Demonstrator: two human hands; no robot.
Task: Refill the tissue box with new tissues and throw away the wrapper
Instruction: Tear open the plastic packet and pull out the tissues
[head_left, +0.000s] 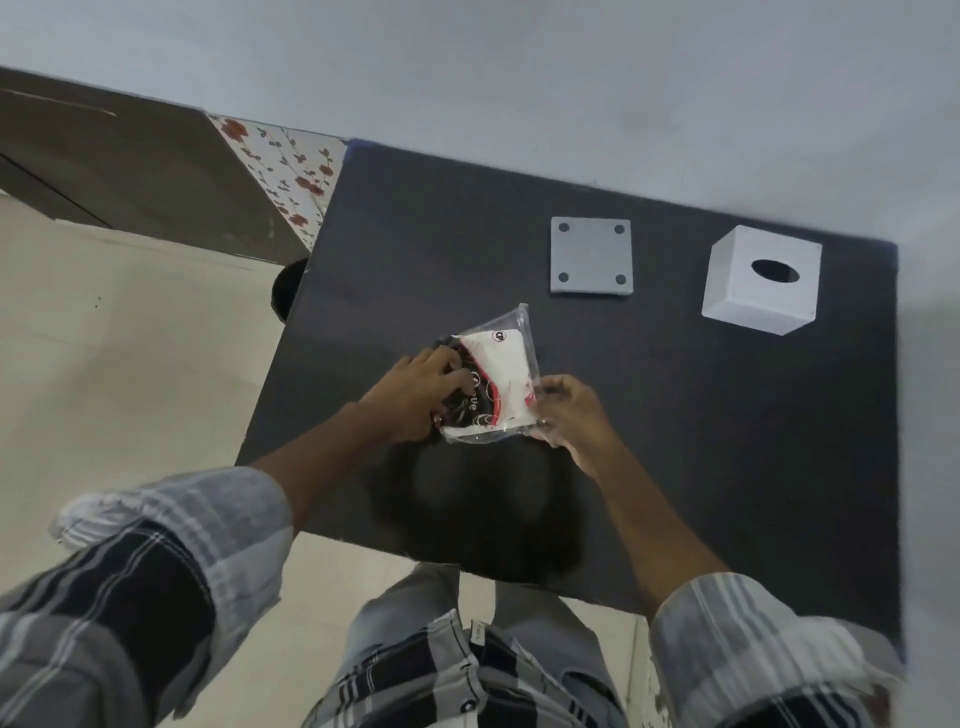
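Note:
A clear plastic pack of white tissues (501, 371) with red and black print is held over the middle of the dark table (675, 415). My left hand (423, 392) grips its left side, fingers curled over the black printed part. Pinching the pack's lower right corner is my right hand (569, 413). The white cube tissue box (761, 280) with an oval opening on top stands at the far right of the table, apart from both hands. Its grey square base plate (592, 257) with a dark dot at each corner lies flat to the left of the box.
A dark round bin (287, 291) sits on the floor just past the table's left edge, mostly hidden. A floral panel (291, 171) and brown furniture (130, 166) stand at the back left. A pale wall runs behind the table. My legs are at the near edge.

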